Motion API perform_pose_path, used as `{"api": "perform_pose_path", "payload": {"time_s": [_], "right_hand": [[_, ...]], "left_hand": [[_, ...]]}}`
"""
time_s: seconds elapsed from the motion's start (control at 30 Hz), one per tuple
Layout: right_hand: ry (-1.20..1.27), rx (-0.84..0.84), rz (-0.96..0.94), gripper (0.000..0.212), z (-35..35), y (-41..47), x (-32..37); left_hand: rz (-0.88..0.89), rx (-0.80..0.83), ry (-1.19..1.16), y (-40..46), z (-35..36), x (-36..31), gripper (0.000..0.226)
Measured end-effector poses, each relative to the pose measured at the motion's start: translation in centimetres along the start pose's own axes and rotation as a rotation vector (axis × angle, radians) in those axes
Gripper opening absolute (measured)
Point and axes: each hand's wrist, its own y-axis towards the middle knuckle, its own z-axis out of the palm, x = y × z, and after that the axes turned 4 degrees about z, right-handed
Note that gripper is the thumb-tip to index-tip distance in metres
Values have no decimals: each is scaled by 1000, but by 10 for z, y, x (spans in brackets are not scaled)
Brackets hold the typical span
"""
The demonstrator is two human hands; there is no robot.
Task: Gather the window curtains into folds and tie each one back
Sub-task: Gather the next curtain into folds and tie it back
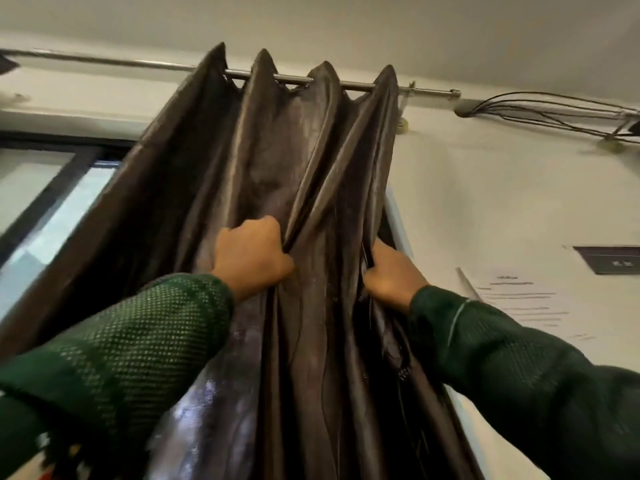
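A dark brown shiny curtain (263, 161) hangs in deep folds from a metal rod (426, 91) at the right side of a window. My left hand (251, 254) grips a fold near the curtain's middle, fingers curled into the cloth. My right hand (389, 271) grips the curtain's right edge, thumb and fingers closed round the hem. Both arms wear dark green sleeves and reach upward. The curtain's lower part runs out of view below.
The window (52, 202) with its dark frame shows at the left. A bundle of cables (554, 109) runs along the wall at the upper right. A dark plate (609, 259) and a printed paper (523, 299) are fixed to the white wall at right.
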Motion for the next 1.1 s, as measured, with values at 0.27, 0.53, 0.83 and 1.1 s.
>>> {"api": "perform_pose_path", "payload": {"time_s": [0.27, 0.53, 0.83, 1.1], "right_hand": [[187, -45, -133, 38, 91, 19, 173], [277, 108, -138, 37, 182, -13, 288], [223, 85, -5, 43, 190, -18, 295], [374, -261, 74, 74, 163, -16, 255]], "left_hand": [[-147, -138, 31, 2, -75, 161, 18], [-262, -59, -110, -35, -128, 295, 33], [-398, 319, -876, -76, -103, 297, 47], [-229, 295, -775, -59, -83, 249, 48]]}}
